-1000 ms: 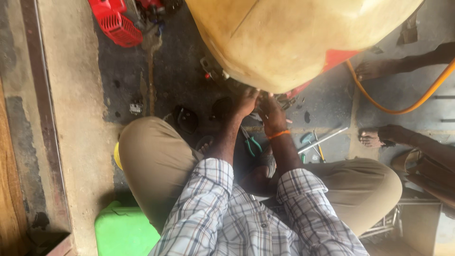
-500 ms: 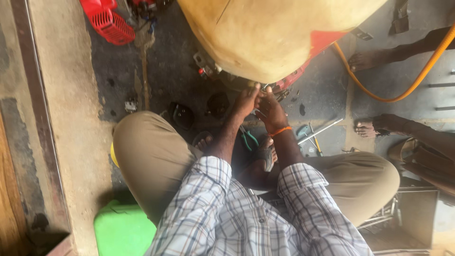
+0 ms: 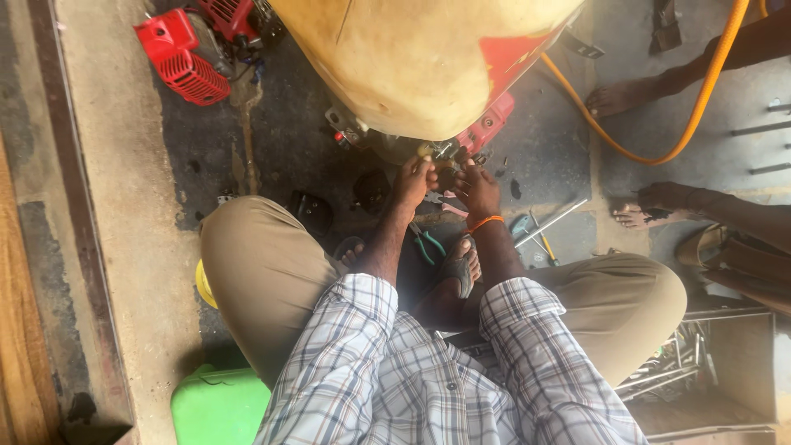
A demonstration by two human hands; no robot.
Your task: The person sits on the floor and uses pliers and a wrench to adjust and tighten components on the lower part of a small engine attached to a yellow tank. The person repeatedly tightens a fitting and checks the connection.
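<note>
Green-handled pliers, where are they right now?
In the head view, the green-handled pliers lie on the floor between the person's forearms, just below the left hand and beside the sandalled foot.

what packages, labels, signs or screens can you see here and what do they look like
No labels, signs or screens show.
Green plastic container: bottom left by the person's knee, boxy, bright green.
Large tank: top centre above both hands, rounded, tan with a red panel.
</note>
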